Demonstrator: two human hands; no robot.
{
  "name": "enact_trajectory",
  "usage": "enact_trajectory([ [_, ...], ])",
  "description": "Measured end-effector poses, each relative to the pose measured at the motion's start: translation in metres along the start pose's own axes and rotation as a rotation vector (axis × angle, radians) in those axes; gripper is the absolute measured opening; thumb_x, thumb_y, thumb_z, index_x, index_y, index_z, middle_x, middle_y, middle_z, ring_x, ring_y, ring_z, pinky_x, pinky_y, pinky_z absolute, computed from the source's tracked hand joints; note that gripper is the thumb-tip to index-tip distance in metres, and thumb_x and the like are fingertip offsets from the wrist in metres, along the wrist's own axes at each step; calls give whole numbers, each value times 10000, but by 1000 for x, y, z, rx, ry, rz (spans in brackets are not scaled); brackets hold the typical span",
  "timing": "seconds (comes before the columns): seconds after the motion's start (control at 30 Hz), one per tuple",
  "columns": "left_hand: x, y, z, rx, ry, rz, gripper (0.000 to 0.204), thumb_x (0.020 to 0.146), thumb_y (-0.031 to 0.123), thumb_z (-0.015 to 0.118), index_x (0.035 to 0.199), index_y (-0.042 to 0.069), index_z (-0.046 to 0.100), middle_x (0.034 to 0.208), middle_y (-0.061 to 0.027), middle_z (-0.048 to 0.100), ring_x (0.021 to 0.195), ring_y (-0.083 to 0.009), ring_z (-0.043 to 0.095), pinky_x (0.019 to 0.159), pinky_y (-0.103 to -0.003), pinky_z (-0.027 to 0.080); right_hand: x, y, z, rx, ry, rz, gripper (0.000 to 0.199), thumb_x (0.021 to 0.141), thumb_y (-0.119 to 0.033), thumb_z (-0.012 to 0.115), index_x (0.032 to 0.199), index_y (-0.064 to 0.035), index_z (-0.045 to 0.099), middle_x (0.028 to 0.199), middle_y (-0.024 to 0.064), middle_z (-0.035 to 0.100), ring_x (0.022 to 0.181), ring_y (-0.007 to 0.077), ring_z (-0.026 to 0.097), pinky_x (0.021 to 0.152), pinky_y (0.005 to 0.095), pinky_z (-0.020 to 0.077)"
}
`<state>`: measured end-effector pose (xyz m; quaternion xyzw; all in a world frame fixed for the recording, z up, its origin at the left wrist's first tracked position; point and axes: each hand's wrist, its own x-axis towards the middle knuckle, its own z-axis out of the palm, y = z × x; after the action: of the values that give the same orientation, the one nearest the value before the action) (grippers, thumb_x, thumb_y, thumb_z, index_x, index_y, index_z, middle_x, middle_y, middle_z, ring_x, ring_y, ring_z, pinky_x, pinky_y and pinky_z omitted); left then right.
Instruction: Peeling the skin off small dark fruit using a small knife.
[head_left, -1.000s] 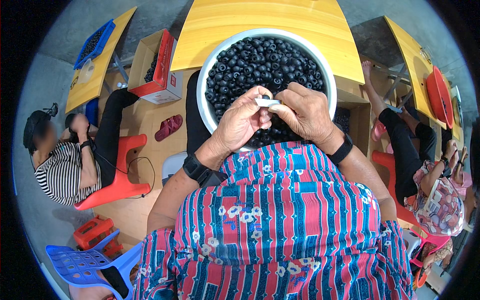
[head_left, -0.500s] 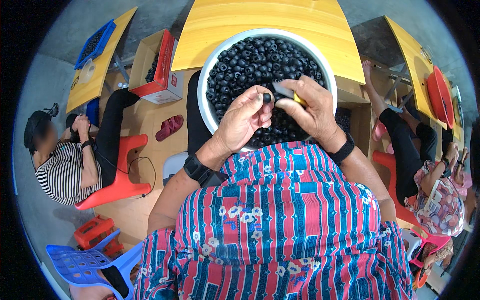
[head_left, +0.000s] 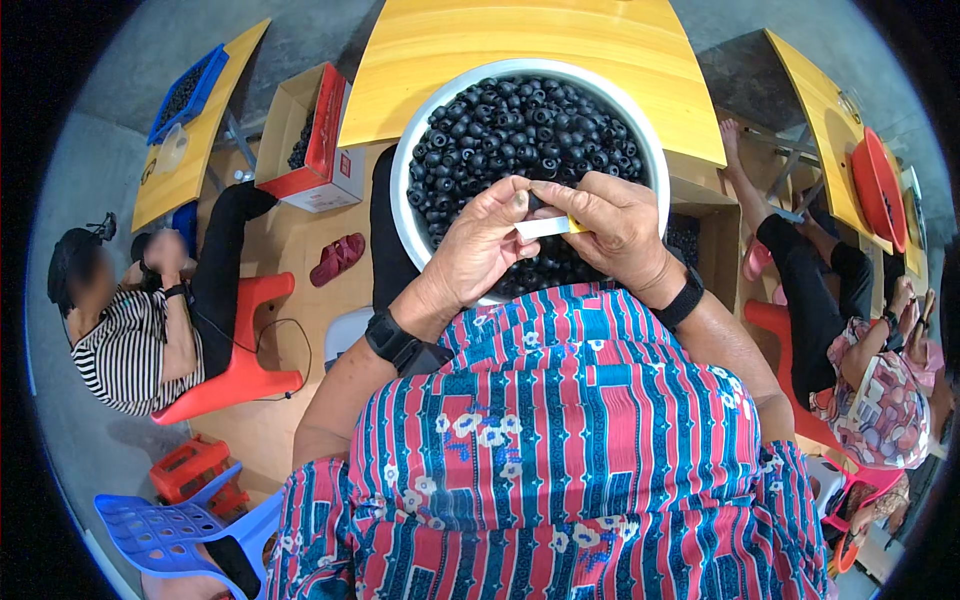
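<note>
A large white bowl (head_left: 402, 170) full of small black round pieces (head_left: 520, 125) rests on my lap below a yellow table (head_left: 520, 45). Over the bowl's near side, my left hand (head_left: 480, 250) pinches one black piece at its fingertips. My right hand (head_left: 615, 225) holds a small tool with a pale blade and yellow handle (head_left: 548, 227), whose tip meets the left hand's fingers. Both wrists wear black bands.
A person in a striped top sits at the left on a red stool (head_left: 235, 370). An open cardboard box (head_left: 310, 140) with dark pieces stands beside another yellow table (head_left: 195, 130). Another seated person is at right. Blue chair (head_left: 180, 520) at lower left.
The hands have drawn together again over the bowl; the pale blade now points at the piece in my left fingers, after the hands briefly dipped toward the pieces.
</note>
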<state>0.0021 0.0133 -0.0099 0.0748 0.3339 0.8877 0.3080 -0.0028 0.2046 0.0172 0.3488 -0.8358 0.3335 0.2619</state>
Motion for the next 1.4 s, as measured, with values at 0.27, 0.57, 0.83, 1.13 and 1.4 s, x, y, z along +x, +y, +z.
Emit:
enact_trajectory([
  [0.27, 1, -2, -10, -17, -48, 57, 238, 1002, 298, 520, 1113, 91, 563, 1031, -11, 600, 946, -101, 561, 761, -251, 446, -1, 1, 3, -61, -9, -74, 536, 714, -80, 709, 1229, -220, 664, 623, 21, 463, 545, 194, 537, 485, 333, 461],
  [0.57, 3, -3, -5, -32, 68, 94, 211, 1023, 276, 491, 1083, 92, 576, 904, 24, 550, 826, -60, 528, 788, -248, 487, 2, -2, -2, -49, -30, -81, 396, 701, -83, 716, 1082, -193, 713, 632, 22, 488, 561, 204, 557, 500, 345, 463],
  [0.83, 1, -2, -12, -9, -27, 103, 166, 938, 93, 621, 1099, 111, 582, 988, 8, 594, 830, -63, 512, 682, -215, 407, 8, -4, -4, 213, -9, 247, 203, 757, -190, 780, 886, -65, 687, 761, 114, 637, 705, 295, 635, 618, 355, 499],
  [1.13, -2, -3, -4, 61, 48, 145, 159, 921, 35, 625, 1056, 101, 572, 921, 16, 573, 804, -54, 532, 675, -218, 445, 2, 2, 2, 321, -102, 291, 252, 778, -208, 772, 964, -56, 699, 774, 122, 631, 715, 292, 634, 647, 359, 499],
  [1.4, -1, -3, -10, 12, 39, 74, 194, 986, 191, 564, 1132, 63, 562, 984, -13, 592, 836, -83, 564, 720, -238, 469, 3, -5, -5, 281, -158, 196, 258, 767, -150, 750, 1007, -81, 685, 799, 116, 636, 746, 289, 644, 658, 349, 508],
])
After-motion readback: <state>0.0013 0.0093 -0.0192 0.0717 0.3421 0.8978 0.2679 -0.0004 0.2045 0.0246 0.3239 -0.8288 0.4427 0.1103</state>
